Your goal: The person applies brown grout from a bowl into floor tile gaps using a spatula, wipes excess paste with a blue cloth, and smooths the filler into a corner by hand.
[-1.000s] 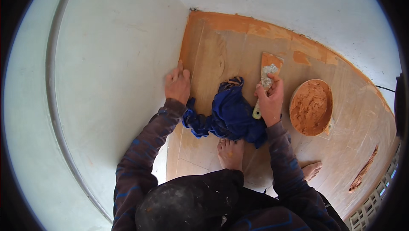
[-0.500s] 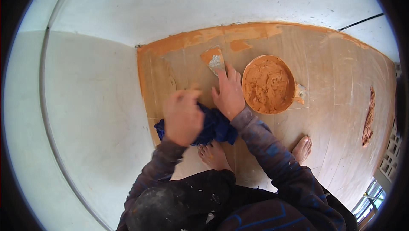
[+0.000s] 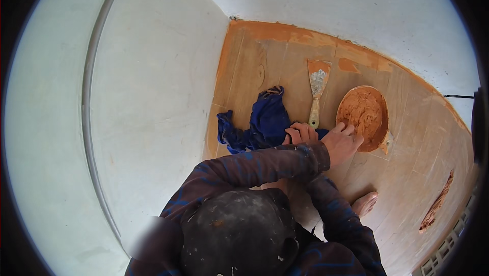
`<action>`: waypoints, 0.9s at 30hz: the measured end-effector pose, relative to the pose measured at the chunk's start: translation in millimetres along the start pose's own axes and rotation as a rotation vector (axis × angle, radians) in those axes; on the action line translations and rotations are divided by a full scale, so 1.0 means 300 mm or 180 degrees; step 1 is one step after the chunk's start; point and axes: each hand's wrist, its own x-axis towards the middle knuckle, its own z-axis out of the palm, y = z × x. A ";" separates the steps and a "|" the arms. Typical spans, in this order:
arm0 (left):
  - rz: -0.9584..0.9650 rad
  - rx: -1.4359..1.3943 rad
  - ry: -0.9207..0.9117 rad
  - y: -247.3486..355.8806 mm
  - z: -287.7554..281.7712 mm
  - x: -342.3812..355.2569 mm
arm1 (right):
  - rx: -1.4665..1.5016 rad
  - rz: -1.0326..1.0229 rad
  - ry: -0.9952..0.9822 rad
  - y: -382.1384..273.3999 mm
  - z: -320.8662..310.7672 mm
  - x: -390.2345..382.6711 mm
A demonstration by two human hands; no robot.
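Both arms have crossed since a moment ago, and the putty knife [image 3: 317, 88] now lies alone on the floor, let go by the hand that held it. It lies flat, blade toward the far wall [image 3: 356, 16], handle pointing back to the person.

The left hand [image 3: 342, 143] reaches across to the right. Its fingers are spread and it grips nothing; the fingertips [image 3: 349, 129] touch the near rim of the round bowl [image 3: 383, 118] of orange paste. That bowl sits on the wooden floor [image 3: 407, 174], just right of the putty knife and near the far wall.

The right hand [image 3: 301, 133] pokes out from under the left sleeve. Its fingers are curled and rest on the blue cloth [image 3: 265, 120]. I cannot tell if it grips the cloth or only presses on it. The cloth is bunched up, close to the left edge of the floor, and touches the end of the knife handle.

Orange paste runs along the floor's far and left edges. A bare foot [image 3: 364, 203] stands near the person, and a smear of paste [image 3: 437, 203] lies by the right edge.
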 end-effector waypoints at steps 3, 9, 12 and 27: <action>0.0115 0.0228 0.0398 0.015 0.035 -0.012 | 0.0117 0.0003 0.0139 0.008 0.013 -0.003; 0.0296 0.0493 0.0460 0.010 0.015 0.016 | 0.0327 0.0036 0.0100 0.010 -0.025 0.002; 0.0394 0.0440 0.0546 0.006 0.011 0.021 | 0.0471 0.0062 0.0000 0.030 -0.021 -0.006; -0.0884 -0.0217 0.1254 -0.211 -0.321 -0.243 | 0.0601 -0.0110 0.0074 0.039 -0.033 -0.003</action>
